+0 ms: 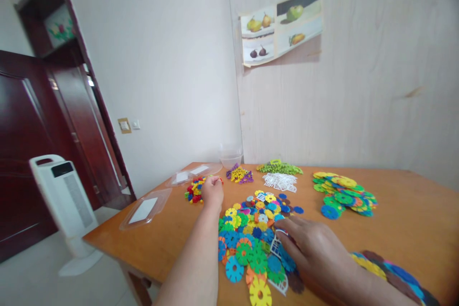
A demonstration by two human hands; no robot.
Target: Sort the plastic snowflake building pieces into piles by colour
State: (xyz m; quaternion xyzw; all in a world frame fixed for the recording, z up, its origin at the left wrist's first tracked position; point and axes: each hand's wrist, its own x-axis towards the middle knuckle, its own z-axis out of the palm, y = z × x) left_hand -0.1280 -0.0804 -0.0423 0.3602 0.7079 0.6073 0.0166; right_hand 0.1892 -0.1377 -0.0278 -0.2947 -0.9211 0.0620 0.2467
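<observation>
My left hand [213, 192] reaches to the far left part of the table, its fingers pinched together beside a small pile of red, yellow and blue plastic pieces [195, 191]. A speck of red shows at its fingertips, too small to name. My right hand [310, 244] is bent over a large mixed pile of notched plastic discs [258, 259], with thumb and fingers drawn together at the pile's right side. Whatever lies between them is mostly hidden. Just under those fingertips is a white lattice window piece [275, 246]. Another white lattice piece [281, 286] lies lower down.
Sorted piles stand around: purple and yellow pieces [239, 174], green pieces [279, 168], white lattice pieces [280, 182], green, yellow and blue discs [344, 194], and more discs [390, 270] near my right forearm. Clear lids [147, 208] and stacked clear tubs [231, 155] are at the left and back.
</observation>
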